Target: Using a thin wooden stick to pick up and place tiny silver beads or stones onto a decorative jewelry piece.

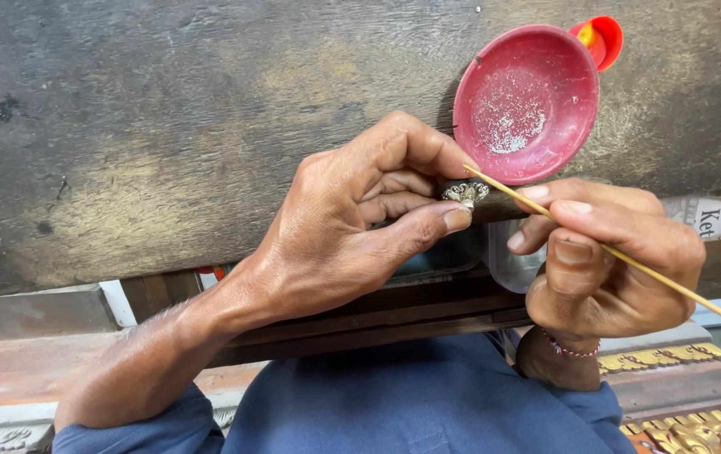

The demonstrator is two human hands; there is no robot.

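**Fine detail work on a small metal ornament, stick tip at the piece**

Centre of the frame: left hand (352,227) pinching a small silvery filigree ornament (465,192) between thumb and curled fingers — a narrow, firm hold, piece turned up toward the camera, just over the near edge of the worn dark wooden bench (167,126). Right of centre: right hand (604,265) closed on a thin bamboo stick (629,256) in a pencil grip, shaft running off to the lower right, tip resting at the top of the ornament. Upper right: a shallow red plastic dish (528,101) with a dusting of pale grains inside, close above the stick's tip; behind its rim, a small red and yellow cap (600,38).

By the look of it, a placing or picking step, tip working the ornament's surface. Next move likely calls for a steady pinch on the left, a very light touch on the right — tiny motions of the tip only, and a short reach to the dish for more grains without jarring the piece.
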